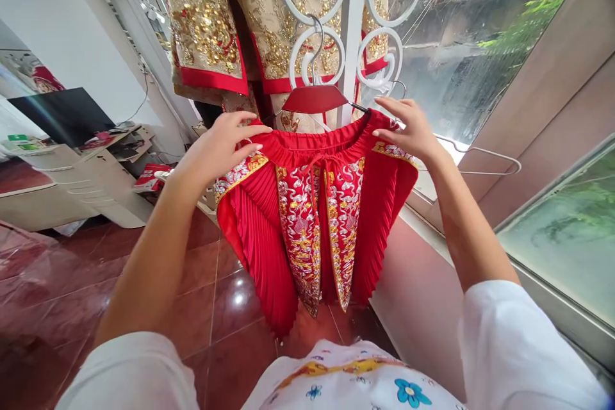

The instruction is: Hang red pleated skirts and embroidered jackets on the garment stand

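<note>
A red pleated skirt [269, 256] with embroidered panels, a gathered waistband and a thin tie hangs before me on a hanger [314, 99]. The hanger's metal hook reaches up to a white scrolled metal rack [353, 32]. On the skirt's upper left corner lies my left hand [221, 141], its fingers stretched out and spread over the fabric. At the upper right corner is my right hand [408, 128], thumb and forefinger apart, with red cloth showing between them. Both hands touch the skirt near the ends of its waistband.
Gold sequined garments [206, 25] with red borders hang behind the skirt. A bare wire hanger [490, 159] sticks out at the right, beside large windows [461, 51]. Leftward stands a desk [96, 179] with a dark monitor [60, 115]. Reddish tiles [235, 314] cover the floor.
</note>
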`<state>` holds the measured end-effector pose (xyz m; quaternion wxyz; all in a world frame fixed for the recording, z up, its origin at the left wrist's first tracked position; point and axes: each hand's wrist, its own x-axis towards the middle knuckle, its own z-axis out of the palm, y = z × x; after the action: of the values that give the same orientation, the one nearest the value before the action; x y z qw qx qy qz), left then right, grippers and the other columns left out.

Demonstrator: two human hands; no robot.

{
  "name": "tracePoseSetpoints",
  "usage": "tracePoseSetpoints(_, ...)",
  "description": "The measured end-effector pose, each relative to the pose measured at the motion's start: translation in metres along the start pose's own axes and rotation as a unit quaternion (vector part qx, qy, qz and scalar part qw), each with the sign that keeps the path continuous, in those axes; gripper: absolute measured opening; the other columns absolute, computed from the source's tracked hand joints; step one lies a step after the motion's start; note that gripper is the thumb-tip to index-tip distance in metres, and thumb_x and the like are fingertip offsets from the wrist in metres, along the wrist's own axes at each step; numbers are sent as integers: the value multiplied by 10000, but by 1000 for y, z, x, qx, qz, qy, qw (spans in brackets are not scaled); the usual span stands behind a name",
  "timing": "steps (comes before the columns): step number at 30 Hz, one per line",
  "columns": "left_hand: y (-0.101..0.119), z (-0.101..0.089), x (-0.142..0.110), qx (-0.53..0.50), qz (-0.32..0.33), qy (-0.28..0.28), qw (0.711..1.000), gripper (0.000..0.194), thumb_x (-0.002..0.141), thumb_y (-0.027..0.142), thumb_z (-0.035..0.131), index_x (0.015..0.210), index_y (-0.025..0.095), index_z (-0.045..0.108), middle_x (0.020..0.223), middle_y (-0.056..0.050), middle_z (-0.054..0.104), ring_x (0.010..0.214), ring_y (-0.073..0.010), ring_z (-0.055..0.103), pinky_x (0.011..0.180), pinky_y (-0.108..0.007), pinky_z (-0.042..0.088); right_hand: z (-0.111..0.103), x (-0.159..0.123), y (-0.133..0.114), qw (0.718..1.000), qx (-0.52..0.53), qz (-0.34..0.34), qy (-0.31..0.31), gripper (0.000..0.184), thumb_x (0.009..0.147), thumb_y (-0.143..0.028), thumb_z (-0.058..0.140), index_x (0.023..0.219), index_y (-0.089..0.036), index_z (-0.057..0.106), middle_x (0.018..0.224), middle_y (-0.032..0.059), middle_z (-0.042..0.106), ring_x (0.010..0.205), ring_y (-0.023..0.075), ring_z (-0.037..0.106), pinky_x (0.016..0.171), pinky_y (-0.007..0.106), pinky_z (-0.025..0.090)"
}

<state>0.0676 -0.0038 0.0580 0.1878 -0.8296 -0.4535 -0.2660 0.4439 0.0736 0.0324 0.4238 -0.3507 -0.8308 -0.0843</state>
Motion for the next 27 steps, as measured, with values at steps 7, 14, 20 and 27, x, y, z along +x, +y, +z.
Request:
tracePoseSetpoints(7,-9,7,4,32,-7,-40,999,251,845,307,456,1030,211,595,1025,-71,587,901,-210,584,801,-322,439,30,16,16,999,28,-20,28,455,824,-395,551,1231,-193,570,1038,90,665,928,241,585,831,381,433)
tracePoseSetpoints(14,-22,23,23,-158,-108,171,967,114,805,287,517,795,178,544,668,10,553,592,-107,485,580,-231,378,31,23,1,972,123,112,165,476,869,-530,393,655,-166,613,573,4,526,564,130,490,562,267,377)
tracePoseSetpoints(20,-16,42,35,-246,-169,264,917,131,764,273,570,719,181,488,575,38,489,510,-78,435,508,-211,324,30,37,-18,964,61,168,197,480,859,-502,424,503,-193,333,505,-23,236,530,98,306,526,255,283)
tracePoseSetpoints(27,-30,38,40,-300,-145,228,915,208,761,360,607,760,186,494,580,40,496,517,-81,487,516,-209,355,37,41,-18,963,106,177,172,523,829,-575,410,520,-202,212,524,-31,172,537,88,191,493,253,209)
